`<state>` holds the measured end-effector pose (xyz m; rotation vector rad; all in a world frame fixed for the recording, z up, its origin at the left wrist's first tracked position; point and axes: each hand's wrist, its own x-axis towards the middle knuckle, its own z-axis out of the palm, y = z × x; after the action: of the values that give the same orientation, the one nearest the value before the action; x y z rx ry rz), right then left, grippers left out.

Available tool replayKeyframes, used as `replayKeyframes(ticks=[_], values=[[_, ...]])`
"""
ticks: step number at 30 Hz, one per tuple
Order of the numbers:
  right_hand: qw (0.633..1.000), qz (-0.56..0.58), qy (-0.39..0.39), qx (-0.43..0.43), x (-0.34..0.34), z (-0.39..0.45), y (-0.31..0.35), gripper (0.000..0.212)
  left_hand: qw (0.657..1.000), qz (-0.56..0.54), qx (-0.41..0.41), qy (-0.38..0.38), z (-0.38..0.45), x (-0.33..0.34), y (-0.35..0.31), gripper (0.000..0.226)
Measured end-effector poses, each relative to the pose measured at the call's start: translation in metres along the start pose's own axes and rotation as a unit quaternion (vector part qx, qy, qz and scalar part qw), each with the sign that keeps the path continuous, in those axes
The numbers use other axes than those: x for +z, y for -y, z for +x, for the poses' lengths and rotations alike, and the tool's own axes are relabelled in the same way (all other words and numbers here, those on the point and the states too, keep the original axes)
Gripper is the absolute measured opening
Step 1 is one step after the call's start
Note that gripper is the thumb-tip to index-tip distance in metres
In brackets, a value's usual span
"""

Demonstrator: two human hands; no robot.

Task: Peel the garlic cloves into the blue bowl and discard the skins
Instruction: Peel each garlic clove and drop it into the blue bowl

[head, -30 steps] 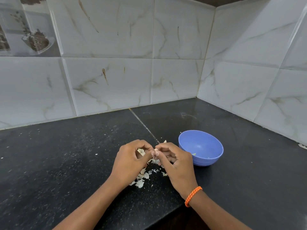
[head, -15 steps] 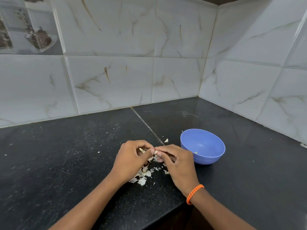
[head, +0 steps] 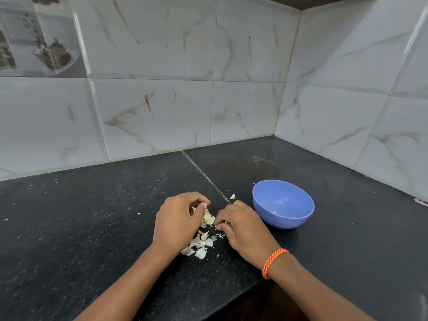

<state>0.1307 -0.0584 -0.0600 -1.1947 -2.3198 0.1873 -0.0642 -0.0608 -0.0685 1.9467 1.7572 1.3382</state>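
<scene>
We cannot tell what the left hand (head: pixel 177 218) holds: its curled fingers hide all but a pale bit of garlic (head: pixel 207 217). The right hand (head: pixel 240 228) curls its fingertips down, and whether they pinch a skin is too small to see. The skins (head: pixel 196 247) run partly under the left hand. Specks inside the blue bowl (head: pixel 283 206) are too small to name. Both forearms are cut off by the near edge.

Left of the blue bowl (head: pixel 283 203), garlic skins (head: pixel 199 244) littered the table (head: pixel 81 228). Behind and right of the bowl, dark table lay open as far as the tiled walls (head: pixel 347 112) meeting in a corner.
</scene>
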Motion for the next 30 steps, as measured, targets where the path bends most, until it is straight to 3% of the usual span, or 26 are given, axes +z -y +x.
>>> replayKeyframes(ticks=[6, 11, 13, 16, 17, 20, 21, 26, 30], values=[[0.994, 0.020, -0.107, -0.022, -0.038, 0.021, 0.002, 0.012, 1.000, 0.027, -0.002, 0.006, -0.002, -0.002, -0.005, 0.011], [0.998, -0.014, 0.067, -0.014, 0.002, -0.001, 0.007, 0.011, 0.999, -0.022, -0.026, 0.006, 0.000, -0.001, 0.001, 0.015], [1.000, 0.008, 0.011, -0.009, -0.011, 0.010, -0.002, 0.010, 0.999, -0.036, -0.025, 0.000, 0.001, -0.001, 0.001, 0.015], [0.988, 0.060, -0.140, -0.009, -0.032, 0.022, -0.009, 0.012, 0.999, -0.044, -0.026, 0.000, 0.002, 0.000, 0.002, 0.015], [0.987, 0.069, -0.145, -0.002, -0.030, 0.020, -0.008, 0.014, 0.998, -0.047, -0.028, 0.003, 0.001, 0.000, 0.002, 0.015], [1.000, 0.024, 0.009, 0.004, 0.002, 0.002, -0.002, 0.016, 0.997, -0.067, -0.023, 0.016, 0.000, 0.001, 0.003, 0.018], [1.000, 0.022, 0.023, 0.002, 0.007, 0.000, -0.007, 0.014, 0.997, -0.071, -0.014, 0.023, -0.001, 0.001, 0.002, 0.020], [0.969, 0.205, -0.130, 0.039, -0.010, 0.000, -0.007, 0.012, 0.991, -0.097, 0.013, 0.088, -0.002, 0.004, -0.003, 0.019], [0.937, 0.319, -0.132, 0.056, -0.001, -0.008, 0.002, 0.012, 0.968, -0.190, -0.030, 0.159, -0.003, 0.006, -0.006, 0.016]])
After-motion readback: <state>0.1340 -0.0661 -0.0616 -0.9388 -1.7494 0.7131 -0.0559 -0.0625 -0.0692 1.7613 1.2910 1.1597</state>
